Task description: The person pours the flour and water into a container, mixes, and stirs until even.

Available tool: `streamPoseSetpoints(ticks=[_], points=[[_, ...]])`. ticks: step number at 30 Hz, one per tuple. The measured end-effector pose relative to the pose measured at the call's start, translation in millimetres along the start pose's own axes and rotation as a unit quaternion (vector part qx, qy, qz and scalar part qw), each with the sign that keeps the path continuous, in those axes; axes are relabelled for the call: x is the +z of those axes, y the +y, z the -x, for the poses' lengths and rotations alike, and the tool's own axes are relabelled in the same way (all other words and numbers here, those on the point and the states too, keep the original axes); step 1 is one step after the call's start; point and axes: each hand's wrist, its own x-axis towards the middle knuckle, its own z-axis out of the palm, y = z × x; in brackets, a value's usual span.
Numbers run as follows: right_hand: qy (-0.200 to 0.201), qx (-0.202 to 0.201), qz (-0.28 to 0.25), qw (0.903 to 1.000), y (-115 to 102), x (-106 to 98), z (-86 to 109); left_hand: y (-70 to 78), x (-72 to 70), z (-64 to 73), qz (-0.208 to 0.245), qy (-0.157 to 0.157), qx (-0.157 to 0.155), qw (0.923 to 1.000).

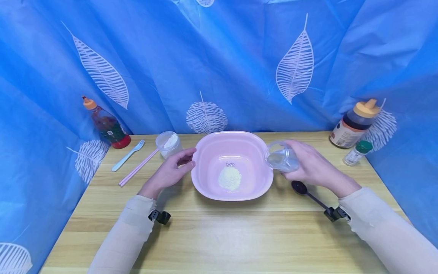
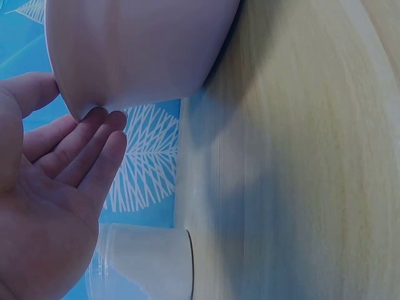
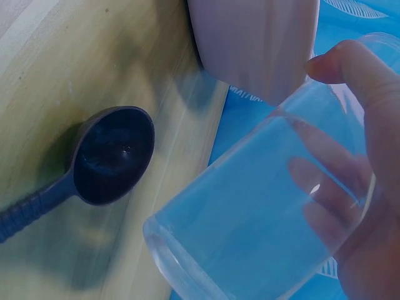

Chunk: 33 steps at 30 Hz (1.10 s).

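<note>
My right hand (image 1: 306, 161) grips a clear plastic cup (image 3: 250, 194) holding clear liquid. The cup is tilted left, its mouth right at the right rim of a pink basin (image 1: 202, 182). A mound of white powder (image 1: 230, 179) lies on the basin floor. At the basin's left rim is my left hand (image 1: 172, 171), its thumb and fingertips touching the outer edge with the fingers fairly straight. Just behind that hand stands a clear tub (image 1: 167, 142) of white powder, partly covered by the hand in the head view.
Left of the tub lie pink chopsticks (image 1: 138, 168) and a pale blue fork (image 1: 128, 155), near a red sauce bottle (image 1: 111, 127). A dark spoon (image 3: 112, 156) lies below my right hand. At back right stand a dark sauce bottle (image 1: 352, 125) and a green-capped shaker (image 1: 357, 153).
</note>
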Motion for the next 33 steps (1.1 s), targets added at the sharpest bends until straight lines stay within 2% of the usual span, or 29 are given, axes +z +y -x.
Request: streamPoseSetpoints(ticks=[8,21,26,33], points=[[-0.004,-0.034,0.032,0.9989,-2,-3,-1.1,2.1,0.1,0.5,0.000,0.000,-0.002,1.0000],[-0.047,-0.015,0.057,0.9972,-7,-7,-1.8,4.2,-0.9,0.1,-0.004,-0.005,-0.008,1.0000],[-0.068,0.005,0.066,0.9955,-10,-9,-2.3,4.8,-0.9,0.4,-0.004,-0.006,-0.006,1.0000],[-0.079,0.008,0.074,0.9941,-13,-11,-2.1,3.6,-0.8,0.9,-0.004,-0.004,-0.006,1.0000]])
